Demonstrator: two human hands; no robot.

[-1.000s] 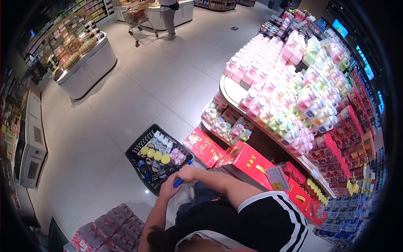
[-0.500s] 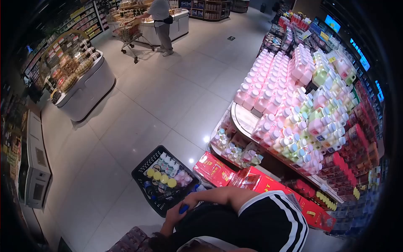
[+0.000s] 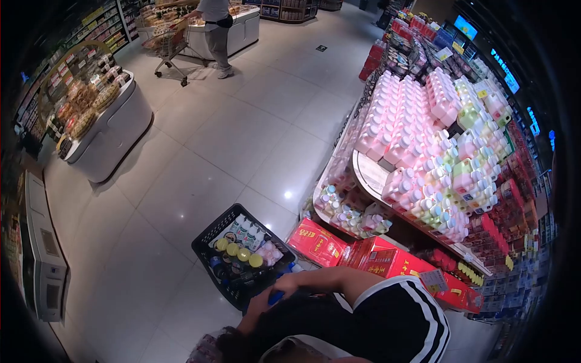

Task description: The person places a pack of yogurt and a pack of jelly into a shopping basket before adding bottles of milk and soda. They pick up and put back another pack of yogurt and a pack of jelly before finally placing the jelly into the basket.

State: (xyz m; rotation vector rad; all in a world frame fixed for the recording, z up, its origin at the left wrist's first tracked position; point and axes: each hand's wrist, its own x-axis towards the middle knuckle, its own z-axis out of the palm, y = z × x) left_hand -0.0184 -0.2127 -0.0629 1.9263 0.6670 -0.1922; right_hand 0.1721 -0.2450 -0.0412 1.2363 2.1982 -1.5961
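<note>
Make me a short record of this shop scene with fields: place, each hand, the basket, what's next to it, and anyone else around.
place: supermarket, pale tiled floor
left hand: closed on the blue handle
right hand: at the same handle, grip unclear
basket: black, on the floor, holding bottles and yellow-capped items
beside it: red boxes under a display of pink and green bottles
other person: far off, standing at a shopping cart
</note>
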